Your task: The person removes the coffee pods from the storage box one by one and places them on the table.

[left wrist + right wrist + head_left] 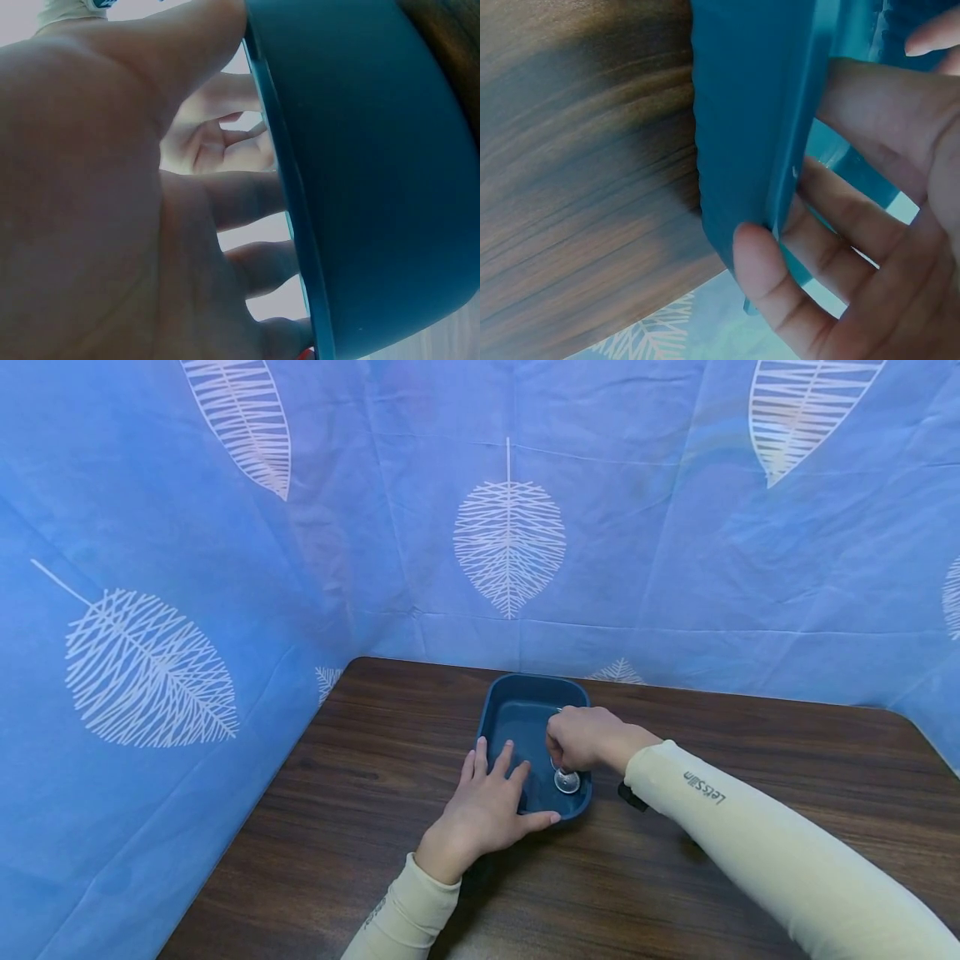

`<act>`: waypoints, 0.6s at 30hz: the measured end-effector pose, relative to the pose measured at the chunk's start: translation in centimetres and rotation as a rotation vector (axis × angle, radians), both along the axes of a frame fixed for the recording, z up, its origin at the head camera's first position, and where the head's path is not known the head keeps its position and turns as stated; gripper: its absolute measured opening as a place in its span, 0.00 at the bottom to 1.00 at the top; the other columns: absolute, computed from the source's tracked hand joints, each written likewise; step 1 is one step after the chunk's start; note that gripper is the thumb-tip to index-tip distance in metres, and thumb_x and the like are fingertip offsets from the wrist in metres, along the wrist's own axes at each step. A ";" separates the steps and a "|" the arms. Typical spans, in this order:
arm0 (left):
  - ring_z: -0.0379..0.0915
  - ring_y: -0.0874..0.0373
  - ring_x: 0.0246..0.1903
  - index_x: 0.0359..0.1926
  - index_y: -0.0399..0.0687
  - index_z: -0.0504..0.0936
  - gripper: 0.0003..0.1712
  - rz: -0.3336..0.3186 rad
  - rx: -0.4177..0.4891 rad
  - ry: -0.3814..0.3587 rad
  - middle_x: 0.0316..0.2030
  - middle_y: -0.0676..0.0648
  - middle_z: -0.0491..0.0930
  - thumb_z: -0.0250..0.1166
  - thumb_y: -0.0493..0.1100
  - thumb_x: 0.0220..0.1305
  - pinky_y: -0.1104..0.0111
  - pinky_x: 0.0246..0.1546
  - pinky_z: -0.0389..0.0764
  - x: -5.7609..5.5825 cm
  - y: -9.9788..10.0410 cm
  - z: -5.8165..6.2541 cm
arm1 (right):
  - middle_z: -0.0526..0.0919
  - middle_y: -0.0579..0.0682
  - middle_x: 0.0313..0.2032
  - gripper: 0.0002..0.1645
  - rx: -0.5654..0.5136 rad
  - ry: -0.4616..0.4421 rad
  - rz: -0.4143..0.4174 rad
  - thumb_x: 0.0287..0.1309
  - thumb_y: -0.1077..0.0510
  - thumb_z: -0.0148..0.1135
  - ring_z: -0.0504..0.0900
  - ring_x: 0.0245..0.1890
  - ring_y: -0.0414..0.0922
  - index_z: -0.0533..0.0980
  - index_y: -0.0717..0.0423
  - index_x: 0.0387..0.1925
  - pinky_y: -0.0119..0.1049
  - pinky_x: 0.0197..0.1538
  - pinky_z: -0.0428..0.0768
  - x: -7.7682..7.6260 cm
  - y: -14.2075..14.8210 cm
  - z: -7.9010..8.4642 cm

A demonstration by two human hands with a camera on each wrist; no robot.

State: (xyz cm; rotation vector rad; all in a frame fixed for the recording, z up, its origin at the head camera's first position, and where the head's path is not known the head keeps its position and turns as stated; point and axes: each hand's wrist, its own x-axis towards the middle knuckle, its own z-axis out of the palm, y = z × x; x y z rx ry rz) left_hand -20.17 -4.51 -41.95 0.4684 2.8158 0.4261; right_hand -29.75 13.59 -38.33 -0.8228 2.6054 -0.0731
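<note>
left hand [480, 806] spread on a blue tray [536, 687], right hand [588, 737] bent over a metal utensil

closest to my lens on the left wrist, the left hand fills one side of the view, its fingers apart and reaching over the rim of the blue tray. from the head camera i see it at the tray's near left corner, the fingers spread along the left side and the thumb laid out toward the near edge.

the right hand comes in over the tray's right wall with its knuckles up and its fingers bent down. on my right wrist feed one finger lies outside that wall and the others reach inside. just under the hand, in the tray's near right part, is the metal utensil [567, 782], its shiny round end like the bowl of a spoon. the fingertips are hidden from me there, so i cannot tell whether they are clamped on it.

pale yellow sleeves [757, 835] with dark lettering cover both forearms, and a small black object [633, 797] sits by the right wrist.

the tray rests flat on a dark wood-grained table [360, 777], near its far edge. beyond hangs blue cloth [645, 560] printed with white leaves.
</note>
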 end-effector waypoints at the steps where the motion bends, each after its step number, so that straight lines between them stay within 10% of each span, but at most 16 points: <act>1: 0.35 0.31 0.86 0.81 0.53 0.69 0.48 0.001 0.000 0.000 0.86 0.42 0.54 0.62 0.74 0.71 0.41 0.86 0.46 0.0 0.0 0.0 | 0.84 0.41 0.25 0.15 -0.002 0.003 0.000 0.70 0.63 0.69 0.79 0.27 0.39 0.86 0.47 0.26 0.37 0.35 0.84 0.0 0.0 0.0; 18: 0.36 0.31 0.86 0.81 0.53 0.69 0.48 0.001 -0.001 0.005 0.86 0.41 0.54 0.62 0.74 0.72 0.42 0.86 0.47 0.1 0.0 0.1 | 0.76 0.44 0.21 0.18 -0.060 -0.012 0.005 0.72 0.63 0.64 0.75 0.23 0.40 0.80 0.50 0.23 0.32 0.30 0.74 0.5 0.0 -0.4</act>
